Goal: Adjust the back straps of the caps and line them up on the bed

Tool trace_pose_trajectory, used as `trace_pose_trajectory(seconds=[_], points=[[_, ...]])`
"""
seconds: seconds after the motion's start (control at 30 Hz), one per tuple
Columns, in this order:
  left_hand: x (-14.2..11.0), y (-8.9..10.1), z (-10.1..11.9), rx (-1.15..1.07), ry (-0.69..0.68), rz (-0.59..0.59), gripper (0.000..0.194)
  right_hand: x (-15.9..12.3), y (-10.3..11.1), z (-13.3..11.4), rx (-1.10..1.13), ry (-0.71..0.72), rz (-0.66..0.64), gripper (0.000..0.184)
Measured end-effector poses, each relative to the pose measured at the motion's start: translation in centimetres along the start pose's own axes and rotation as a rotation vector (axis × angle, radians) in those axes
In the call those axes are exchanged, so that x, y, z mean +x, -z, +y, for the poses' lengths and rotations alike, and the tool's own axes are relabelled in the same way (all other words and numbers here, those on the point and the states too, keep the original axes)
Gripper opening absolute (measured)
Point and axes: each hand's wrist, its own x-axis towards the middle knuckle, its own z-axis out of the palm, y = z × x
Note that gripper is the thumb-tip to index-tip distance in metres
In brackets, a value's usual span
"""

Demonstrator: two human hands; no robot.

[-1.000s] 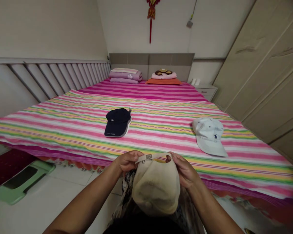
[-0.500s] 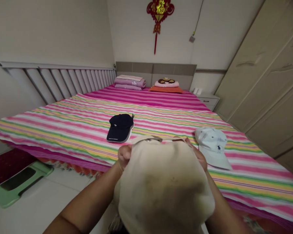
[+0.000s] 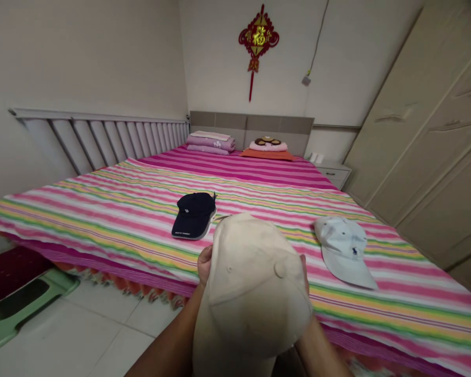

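Observation:
Both my hands hold a cream cotton baseball cap point(image 3: 251, 298) up in front of me, above the bed's near edge. Its crown faces me and its brim hangs down toward the bottom of the view. My left hand point(image 3: 204, 264) grips its left side, with the fingers partly showing. Only a sliver of my right hand point(image 3: 304, 275) shows behind the cap's right side. On the bedcover, a navy baseball cap point(image 3: 194, 215) lies left of the held cap. A pale blue cap point(image 3: 343, 251) with a small navy logo lies to its right.
The double bed point(image 3: 102, 225) has a pink-striped cover and a frilled skirt. Folded bedding point(image 3: 211, 143) and a pillow point(image 3: 267, 149) lie at its head. A wardrobe point(image 3: 416, 131) stands right, a radiator point(image 3: 102, 141) left, and a green stool point(image 3: 27, 309) on the floor.
The cream cap has turned, so its strap no longer shows and the crown and brim face me. My view has tilted upward, and the bed sits lower in the picture.

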Motion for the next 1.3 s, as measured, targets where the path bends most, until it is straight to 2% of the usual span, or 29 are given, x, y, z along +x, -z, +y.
trace_pose_trajectory(seconds=[0.13,0.3,0.4,0.5,0.63,0.77,0.97,1.17,1.3], points=[[-0.1,0.3,0.0,-0.042,0.008,-0.053,0.029,0.1,1.1,0.2,0.073,-0.033,-0.026,0.022],[-0.9,1.9,0.3,0.019,0.078,-0.001,0.042,0.5,0.9,-0.7,0.102,-0.101,-0.100,0.021],[-1.7,3.2,0.4,0.032,0.068,0.029,0.038,0.5,1.1,-0.5,0.126,-0.114,-0.112,0.022],[-2.3,4.0,0.2,0.009,0.058,0.004,0.036,0.5,1.5,-0.2,0.143,-0.104,-0.115,0.023],[-1.9,3.3,0.1,0.014,0.045,-0.026,0.038,0.7,2.0,-0.1,0.153,-0.077,-0.094,0.032],[-0.6,1.8,0.4,0.026,0.032,0.015,0.046,0.8,1.9,-0.5,0.221,-0.075,-0.060,0.042],[0.8,0.2,0.7,-0.071,0.012,-0.010,0.038,-0.7,0.6,-0.4,0.292,-0.113,-0.095,0.032],[-0.2,1.2,0.1,-0.147,0.007,-0.044,0.040,-1.8,-0.2,1.3,0.257,-0.170,-0.208,0.028],[-1.0,2.2,0.1,-0.111,0.041,-0.021,0.039,-1.5,0.3,0.9,0.252,-0.142,-0.224,0.024]])
